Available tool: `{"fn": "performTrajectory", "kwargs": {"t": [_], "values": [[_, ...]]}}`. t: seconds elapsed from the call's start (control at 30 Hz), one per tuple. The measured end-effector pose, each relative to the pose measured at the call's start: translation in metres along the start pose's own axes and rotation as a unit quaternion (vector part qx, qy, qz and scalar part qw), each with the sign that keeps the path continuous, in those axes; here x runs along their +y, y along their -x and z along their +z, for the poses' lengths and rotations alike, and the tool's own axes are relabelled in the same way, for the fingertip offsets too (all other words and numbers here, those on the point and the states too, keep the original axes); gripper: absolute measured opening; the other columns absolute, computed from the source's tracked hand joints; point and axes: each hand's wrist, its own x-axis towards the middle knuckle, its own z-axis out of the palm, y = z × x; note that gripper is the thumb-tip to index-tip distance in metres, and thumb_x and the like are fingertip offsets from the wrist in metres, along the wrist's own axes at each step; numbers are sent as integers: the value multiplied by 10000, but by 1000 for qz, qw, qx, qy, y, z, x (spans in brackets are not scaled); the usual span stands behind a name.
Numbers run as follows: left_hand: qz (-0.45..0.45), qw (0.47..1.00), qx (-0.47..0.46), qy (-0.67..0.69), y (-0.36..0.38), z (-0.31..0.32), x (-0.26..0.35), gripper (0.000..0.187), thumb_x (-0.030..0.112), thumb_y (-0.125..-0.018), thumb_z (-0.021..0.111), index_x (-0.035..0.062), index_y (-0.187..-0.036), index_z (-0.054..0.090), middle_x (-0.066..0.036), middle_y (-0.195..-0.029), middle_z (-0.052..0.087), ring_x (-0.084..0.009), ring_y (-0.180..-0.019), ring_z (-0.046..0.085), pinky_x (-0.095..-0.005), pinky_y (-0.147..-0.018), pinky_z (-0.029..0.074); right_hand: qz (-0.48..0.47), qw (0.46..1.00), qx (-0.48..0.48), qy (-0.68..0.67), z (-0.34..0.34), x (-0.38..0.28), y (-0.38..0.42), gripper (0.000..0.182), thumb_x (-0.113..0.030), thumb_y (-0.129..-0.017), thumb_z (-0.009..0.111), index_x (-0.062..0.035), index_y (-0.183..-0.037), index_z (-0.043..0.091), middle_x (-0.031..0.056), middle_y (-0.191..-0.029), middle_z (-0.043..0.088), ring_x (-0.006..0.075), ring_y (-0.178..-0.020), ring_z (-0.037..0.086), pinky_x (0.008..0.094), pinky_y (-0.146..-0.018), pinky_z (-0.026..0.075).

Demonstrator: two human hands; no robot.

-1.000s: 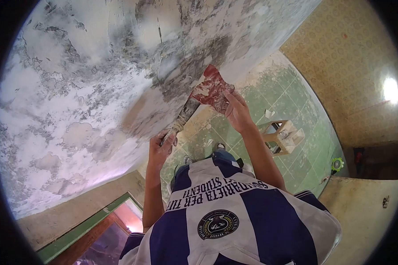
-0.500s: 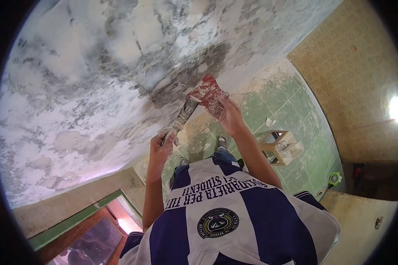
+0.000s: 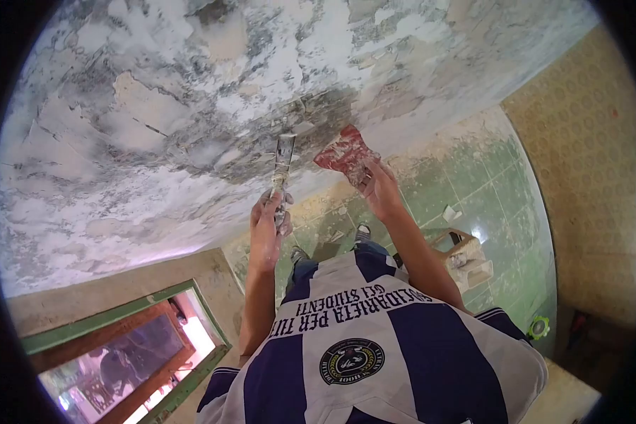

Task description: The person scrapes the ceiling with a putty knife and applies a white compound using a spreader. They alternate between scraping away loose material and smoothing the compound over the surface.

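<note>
My left hand (image 3: 271, 214) is wrapped round the handle of a narrow putty knife (image 3: 284, 152), its blade pointing up at the patchy wall (image 3: 191, 134). White filler is smeared on the knife and on my fingers. To the right, my right hand (image 3: 379, 187) pinches the lower corner of a red plastic spreader (image 3: 343, 152) coated with whitish filler. A gap shows between the blade and the spreader. Both tools overlap a dark, rough patch of the wall in this view.
Green tiles (image 3: 473, 184) spattered with filler cover the floor below. A small stool (image 3: 466, 258) with a pale container on top stands to the right of my right arm. At lower left is a window with a green frame (image 3: 205, 311). A green round object (image 3: 539, 326) lies lower right.
The putty knife has come away from the red spreader and turned more upright. My right hand has shifted slightly right and down with the spreader. The whole view has also shifted.
</note>
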Motion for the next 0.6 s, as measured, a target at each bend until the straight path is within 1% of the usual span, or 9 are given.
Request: {"fn": "performTrajectory", "kwargs": {"t": [0.07,0.2,0.27,0.3,0.37,0.4,0.47,0.57,0.6], "values": [[-97,991,-42,78,1,12,3,193,173,-984,587,11,-1087,601,-27,-832,570,-75,-541,469,-232,-450,339,31,999,7,27,-17,-10,-6,204,-166,-1015,547,-54,-1185,572,84,-1165,653,205,-1062,652,377,-919,539],[-94,985,54,132,-8,51,11,219,136,-976,569,-37,-1109,590,-42,-883,572,-107,-631,529,-241,-491,393,83,995,-19,44,-39,-26,-11,212,-166,-1013,547,-55,-1194,568,80,-1168,653,203,-1049,658,374,-918,540],[-57,978,-2,198,-22,56,14,238,92,-977,542,-106,-1107,568,-64,-887,571,-129,-713,554,-254,-555,442,70,996,-15,43,-38,-34,-11,265,-188,-1000,568,-39,-1218,555,96,-1151,651,224,-1027,664,377,-908,554],[-52,978,4,203,-32,60,20,238,92,-977,542,-106,-1107,568,-64,-887,571,-129,-713,554,-254,-555,442,76,996,-21,47,-36,-39,-10,265,-188,-1000,568,-39,-1218,555,96,-1151,651,224,-1027,664,377,-908,554],[-18,954,-51,295,-52,65,39,266,36,-978,518,-171,-1144,499,-121,-962,566,-154,-747,562,-271,-606,474,64,997,-16,35,-35,-45,-8,274,-197,-1003,558,-40,-1228,553,95,-1160,648,224,-1029,664,377,-910,553],[-16,954,-48,297,-60,70,48,266,36,-978,518,-171,-1144,499,-121,-962,566,-154,-747,562,-271,-606,474,67,997,-18,37,-39,-47,-7,274,-197,-1003,558,-40,-1228,553,95,-1160,648,224,-1029,664,377,-910,553],[-57,910,-1,411,-69,84,71,308,-11,-983,475,-205,-1213,412,-183,-1054,542,-173,-794,566,-279,-639,499,85,995,-44,40,-46,-51,-11,262,-174,-1019,531,-43,-1244,563,73,-1179,649,201,-1046,662,366,-915,550],[-13,908,-3,419,-29,118,93,395,-22,-984,457,-200,-1313,333,-196,-1096,508,-192,-812,567,-288,-660,519,88,995,-38,40,-48,-57,-12,270,-178,-1019,533,-44,-1252,561,72,-1179,651,194,-1045,663,369,-904,554],[-11,908,0,420,-15,122,93,395,-22,-984,457,-200,-1313,333,-196,-1096,508,-192,-812,567,-288,-660,519,91,994,-39,40,-51,-57,-13,270,-178,-1019,533,-44,-1252,561,72,-1179,651,194,-1045,663,369,-904,554]]}}
